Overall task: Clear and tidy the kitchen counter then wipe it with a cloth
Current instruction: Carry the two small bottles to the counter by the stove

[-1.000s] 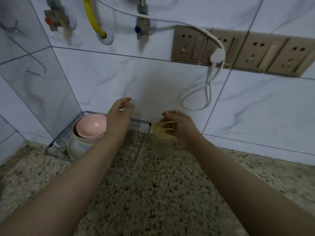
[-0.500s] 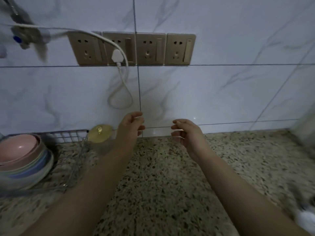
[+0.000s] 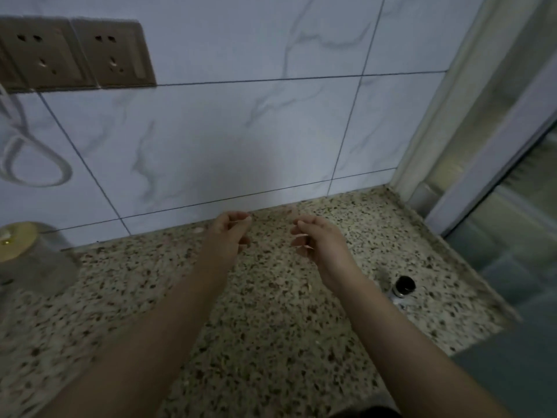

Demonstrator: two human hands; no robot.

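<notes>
Both hands are out over the speckled bench [image 3: 265,312] near the middle of the frame, empty. The left hand [image 3: 228,233] has its fingers [image 3: 241,218] loosely curled and slightly parted, gripping nothing. The right hand [image 3: 319,239] is the same, fingers half bent and apart, nothing in them. The two hands are close but not touching. At the left edge sits a clear jar with a yellow lid [image 3: 18,241], right by the tiled wall [image 3: 241,131]. Lower right of the hands there's a small bottle with a black cap [image 3: 404,286] on the bench, partly behind the right forearm. Two wall sockets [image 3: 75,52] sit upper left, with a white cable loop [image 3: 30,164] hanging below. No cloth visible anywhere.
</notes>
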